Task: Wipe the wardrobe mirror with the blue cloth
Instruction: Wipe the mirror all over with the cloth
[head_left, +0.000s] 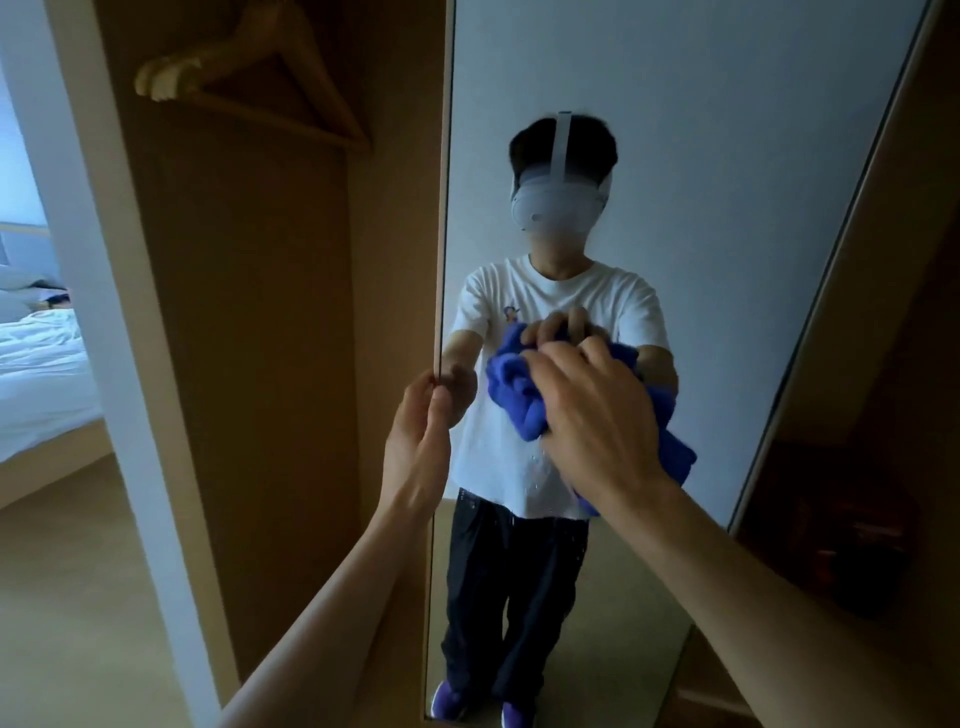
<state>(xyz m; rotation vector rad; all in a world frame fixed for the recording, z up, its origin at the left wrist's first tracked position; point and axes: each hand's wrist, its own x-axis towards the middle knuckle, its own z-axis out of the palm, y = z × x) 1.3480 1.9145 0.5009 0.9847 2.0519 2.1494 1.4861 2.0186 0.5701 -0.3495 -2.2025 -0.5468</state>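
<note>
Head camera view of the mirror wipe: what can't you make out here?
All in the head view:
1. Blue cloth: the right hand covers its middle, so its contact with the glass is hidden.
2. Mirror: top cut off by the frame edge.
3. Left hand: its fingers wrap behind the mirror's edge, out of sight.
4. Hanger: blurred, hook cut off at top.
5. Dark recess at right: contents too dim.

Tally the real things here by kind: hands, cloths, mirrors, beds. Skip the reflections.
Hands: 2, left hand and right hand
Cloths: 1, blue cloth
Mirrors: 1, mirror
Beds: 1, bed
Total: 5
</note>
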